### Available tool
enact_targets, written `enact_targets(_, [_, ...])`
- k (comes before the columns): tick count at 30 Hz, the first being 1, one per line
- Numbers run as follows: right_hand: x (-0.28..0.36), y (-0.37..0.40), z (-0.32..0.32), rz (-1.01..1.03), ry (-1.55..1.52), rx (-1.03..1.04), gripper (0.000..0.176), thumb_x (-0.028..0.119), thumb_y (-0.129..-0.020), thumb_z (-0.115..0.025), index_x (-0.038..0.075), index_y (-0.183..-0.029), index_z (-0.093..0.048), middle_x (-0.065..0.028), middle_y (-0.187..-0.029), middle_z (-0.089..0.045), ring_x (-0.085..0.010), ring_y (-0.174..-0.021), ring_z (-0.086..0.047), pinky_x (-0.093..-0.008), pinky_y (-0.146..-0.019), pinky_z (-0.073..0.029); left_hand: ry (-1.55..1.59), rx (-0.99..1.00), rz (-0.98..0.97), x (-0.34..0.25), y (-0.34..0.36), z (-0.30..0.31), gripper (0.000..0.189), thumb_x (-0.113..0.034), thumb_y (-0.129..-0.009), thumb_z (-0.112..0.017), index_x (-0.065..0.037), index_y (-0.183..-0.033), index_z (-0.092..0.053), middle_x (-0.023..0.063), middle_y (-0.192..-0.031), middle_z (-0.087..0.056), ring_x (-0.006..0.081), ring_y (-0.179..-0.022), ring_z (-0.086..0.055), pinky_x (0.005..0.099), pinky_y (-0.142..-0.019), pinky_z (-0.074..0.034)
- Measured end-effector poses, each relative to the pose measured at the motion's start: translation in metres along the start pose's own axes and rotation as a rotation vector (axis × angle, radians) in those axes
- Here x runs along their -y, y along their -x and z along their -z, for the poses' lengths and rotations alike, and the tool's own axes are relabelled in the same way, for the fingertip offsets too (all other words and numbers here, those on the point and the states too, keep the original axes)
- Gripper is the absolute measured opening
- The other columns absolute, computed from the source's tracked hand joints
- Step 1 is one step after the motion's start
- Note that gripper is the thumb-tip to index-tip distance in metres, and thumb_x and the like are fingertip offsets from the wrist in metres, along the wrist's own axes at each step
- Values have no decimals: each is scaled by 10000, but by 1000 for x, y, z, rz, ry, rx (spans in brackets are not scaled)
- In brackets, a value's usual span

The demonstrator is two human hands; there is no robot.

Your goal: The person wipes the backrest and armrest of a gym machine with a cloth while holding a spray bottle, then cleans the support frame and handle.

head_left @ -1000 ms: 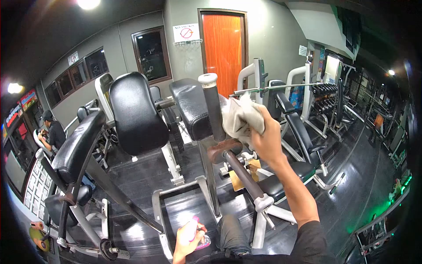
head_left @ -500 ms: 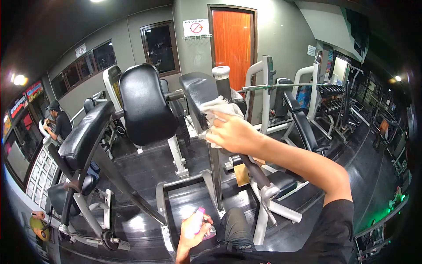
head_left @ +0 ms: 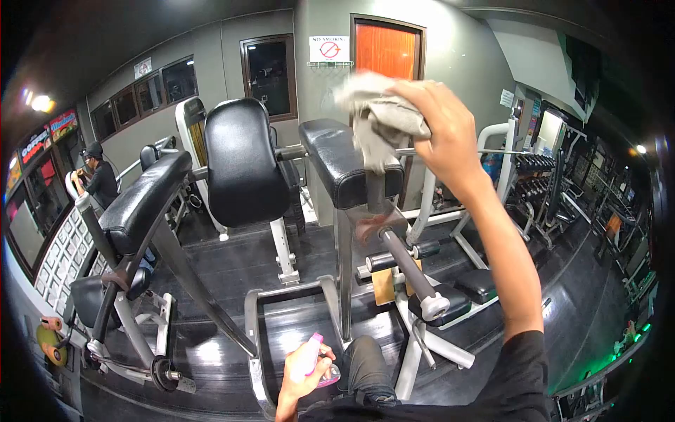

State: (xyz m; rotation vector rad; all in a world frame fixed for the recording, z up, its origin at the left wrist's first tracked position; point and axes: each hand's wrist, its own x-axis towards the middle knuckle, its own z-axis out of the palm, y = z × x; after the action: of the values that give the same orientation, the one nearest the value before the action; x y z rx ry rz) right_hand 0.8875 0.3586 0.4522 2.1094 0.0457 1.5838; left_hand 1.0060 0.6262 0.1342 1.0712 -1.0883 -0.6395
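Observation:
My right hand (head_left: 444, 130) is raised high and grips a crumpled grey cloth (head_left: 378, 116), pressed over the top end of the upright black handle (head_left: 376, 191) of a gym machine. The handle's top is hidden under the cloth. A second black handle (head_left: 408, 271) juts toward me from the same rusty pivot (head_left: 370, 230). Low down near my knee, my left hand (head_left: 304, 369) holds a pink spray bottle (head_left: 318, 360). A black arm pad (head_left: 344, 163) sits just left of the cloth.
Black padded backrests (head_left: 242, 162) and an angled pad (head_left: 137, 204) stand to the left on grey frames. A person in black (head_left: 98, 183) stands at far left. An orange door (head_left: 385, 53), a barbell rack and dumbbell racks (head_left: 534, 165) lie behind. The floor is dark and glossy.
My right hand has swept the cloth from the handle's middle, across the pad side, up to the handle's top. The left hand stays low with the bottle.

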Motion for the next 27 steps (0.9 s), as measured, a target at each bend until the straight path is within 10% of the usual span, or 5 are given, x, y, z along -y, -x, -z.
enact_targets(4, [-6, 10, -61, 113, 9, 276, 522, -21, -614, -605, 122, -1116, -601, -111, -1069, -611, -321, -1014, -588, -399, -877, -468, -32, 16, 20, 3, -1, -1, 137, 4, -867, -621, 44, -986, -567, 109, -811, -649, 107, -576, -614, 245, -531, -491])
enact_targets(11, [-23, -6, -63, -423, -493, 575, 446, -14, -701, -543, 88, -1134, -581, -155, -1026, -626, -359, -1000, -583, -410, -858, -468, -49, 26, 61, 10, -2, -2, 129, 2, -874, -613, 59, -980, -566, 118, -815, -645, 115, -574, -615, 246, -526, -492])
enact_targets(15, [-16, 26, -72, -170, -288, 132, 438, -16, -713, -547, 104, -1134, -560, -160, -1020, -639, -369, -977, -598, -419, -857, -482, -9, 11, 86, 14, 1, -1, 140, 4, -874, -612, 59, -994, -566, 128, -825, -648, 121, -568, -613, 249, -524, -493])
enact_targets(21, [-13, 26, -84, -460, -460, -93, 420, 5, -742, -575, 46, -1157, -534, -219, -997, -637, -400, -918, -624, -399, -795, -503, 35, -30, 93, 17, 6, 7, 140, 6, -877, -599, 67, -998, -563, 139, -822, -646, 133, -572, -618, 255, -529, -500])
enact_targets(27, [-11, 30, -92, -854, -651, -339, 281, 81, -961, -492, -12, -1221, -542, -83, -1164, -600, -201, -1041, -592, -294, -928, -438, 33, -60, 108, 22, 8, 14, 141, 24, -873, -586, 76, -1002, -558, 147, -827, -644, 149, -570, -627, 264, -529, -506])
